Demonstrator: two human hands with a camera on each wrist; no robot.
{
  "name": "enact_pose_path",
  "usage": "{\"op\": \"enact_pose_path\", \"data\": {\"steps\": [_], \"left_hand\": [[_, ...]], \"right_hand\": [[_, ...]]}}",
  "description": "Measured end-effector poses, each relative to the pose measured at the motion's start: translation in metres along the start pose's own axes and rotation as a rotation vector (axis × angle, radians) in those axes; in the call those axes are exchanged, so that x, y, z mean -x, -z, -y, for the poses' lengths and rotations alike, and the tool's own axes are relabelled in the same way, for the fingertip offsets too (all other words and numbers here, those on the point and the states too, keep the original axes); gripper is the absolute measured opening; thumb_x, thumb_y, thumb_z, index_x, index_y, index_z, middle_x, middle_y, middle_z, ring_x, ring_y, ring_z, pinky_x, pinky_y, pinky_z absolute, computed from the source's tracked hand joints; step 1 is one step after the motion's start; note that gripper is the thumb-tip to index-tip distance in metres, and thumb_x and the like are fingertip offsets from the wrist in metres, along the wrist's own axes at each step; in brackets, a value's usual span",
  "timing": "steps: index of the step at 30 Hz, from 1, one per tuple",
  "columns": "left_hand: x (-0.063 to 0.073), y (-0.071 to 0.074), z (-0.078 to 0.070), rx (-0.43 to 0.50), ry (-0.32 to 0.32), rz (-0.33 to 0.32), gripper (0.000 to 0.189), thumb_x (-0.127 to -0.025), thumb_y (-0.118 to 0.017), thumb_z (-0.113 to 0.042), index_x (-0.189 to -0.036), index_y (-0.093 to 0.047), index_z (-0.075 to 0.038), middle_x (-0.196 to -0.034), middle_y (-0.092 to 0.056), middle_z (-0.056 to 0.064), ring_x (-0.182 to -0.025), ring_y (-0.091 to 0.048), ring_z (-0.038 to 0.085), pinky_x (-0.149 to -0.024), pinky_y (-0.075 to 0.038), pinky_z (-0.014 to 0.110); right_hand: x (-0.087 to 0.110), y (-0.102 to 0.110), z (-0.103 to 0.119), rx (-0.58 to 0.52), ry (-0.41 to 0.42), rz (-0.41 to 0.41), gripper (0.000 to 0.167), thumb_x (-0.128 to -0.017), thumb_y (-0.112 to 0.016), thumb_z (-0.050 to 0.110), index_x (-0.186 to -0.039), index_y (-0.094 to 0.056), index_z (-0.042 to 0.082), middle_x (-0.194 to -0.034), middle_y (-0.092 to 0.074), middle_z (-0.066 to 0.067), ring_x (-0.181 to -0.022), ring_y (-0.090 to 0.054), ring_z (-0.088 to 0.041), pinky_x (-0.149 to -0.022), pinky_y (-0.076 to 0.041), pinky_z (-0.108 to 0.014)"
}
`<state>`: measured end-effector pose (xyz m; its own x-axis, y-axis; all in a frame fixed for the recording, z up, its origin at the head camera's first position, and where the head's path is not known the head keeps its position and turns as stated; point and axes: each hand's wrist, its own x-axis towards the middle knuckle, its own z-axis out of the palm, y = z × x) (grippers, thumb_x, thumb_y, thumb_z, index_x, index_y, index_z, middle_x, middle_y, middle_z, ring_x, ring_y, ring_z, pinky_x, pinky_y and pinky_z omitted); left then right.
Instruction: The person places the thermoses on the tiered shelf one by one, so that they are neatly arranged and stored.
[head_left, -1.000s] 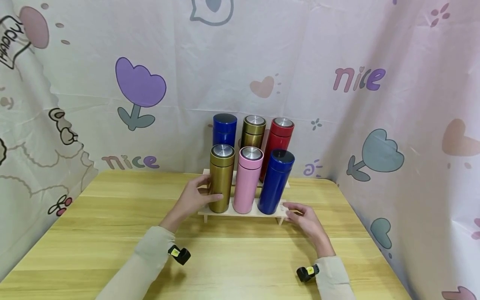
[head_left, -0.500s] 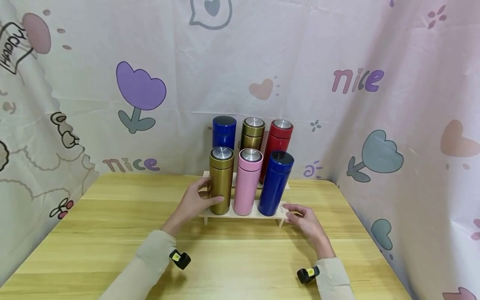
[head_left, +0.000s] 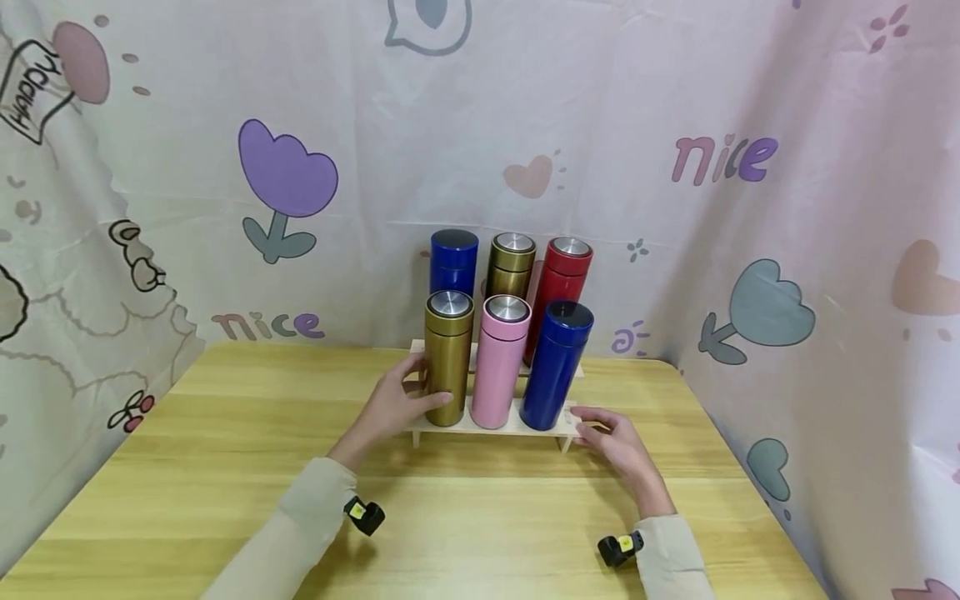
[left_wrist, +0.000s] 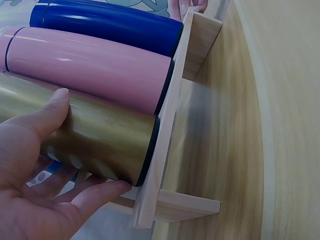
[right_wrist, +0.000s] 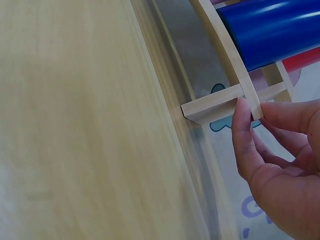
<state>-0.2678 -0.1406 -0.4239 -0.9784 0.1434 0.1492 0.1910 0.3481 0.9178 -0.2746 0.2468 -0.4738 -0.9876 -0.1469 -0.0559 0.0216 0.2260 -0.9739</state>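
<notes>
My left hand (head_left: 392, 407) holds a gold thermos bottle (head_left: 448, 367) low on its body, thumb across the front and fingers behind. The bottle stands at the left end of the front tier of a small wooden rack (head_left: 491, 431). Beside it are a pink thermos bottle (head_left: 498, 371) and a blue thermos bottle (head_left: 553, 371). At the rack's right end, my right hand (head_left: 621, 446) pinches the tip of the front board (right_wrist: 254, 102) between thumb and finger, as the right wrist view shows. In the left wrist view, the gold bottle's base (left_wrist: 148, 152) meets the board.
On the rear tier stand another blue bottle (head_left: 453, 258), a darker gold bottle (head_left: 513, 262) and a red bottle (head_left: 564, 271), partly hidden by the front row. The wooden table (head_left: 262, 417) ends at a printed curtain (head_left: 420, 150) just behind the rack.
</notes>
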Motion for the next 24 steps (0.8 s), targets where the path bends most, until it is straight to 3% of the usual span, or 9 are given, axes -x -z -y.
{"op": "enact_pose_path", "data": {"steps": [13,24], "left_hand": [[-0.0074,0.0019,-0.0054,0.001,-0.019,0.023,0.081,-0.088,-0.084,-0.031,-0.155,-0.042,-0.013,-0.158,-0.045,0.022,-0.137,-0.054,0.047,-0.111,-0.051,0.055],[-0.0007,-0.0005,0.0012,-0.012,-0.016,0.012,0.081,-0.087,-0.084,-0.033,-0.155,-0.042,-0.016,-0.157,-0.047,0.017,-0.145,-0.048,0.04,-0.115,-0.048,0.053]], "right_hand": [[-0.0015,0.0027,0.0051,-0.002,0.002,-0.019,0.041,-0.102,-0.058,0.001,-0.142,-0.055,-0.008,-0.15,-0.051,-0.029,-0.103,-0.069,-0.008,-0.092,-0.062,-0.026],[0.001,-0.0024,0.0031,0.012,-0.015,-0.031,0.04,-0.102,-0.058,0.001,-0.141,-0.057,-0.006,-0.149,-0.053,-0.027,-0.106,-0.069,-0.012,-0.091,-0.062,-0.025]]}}
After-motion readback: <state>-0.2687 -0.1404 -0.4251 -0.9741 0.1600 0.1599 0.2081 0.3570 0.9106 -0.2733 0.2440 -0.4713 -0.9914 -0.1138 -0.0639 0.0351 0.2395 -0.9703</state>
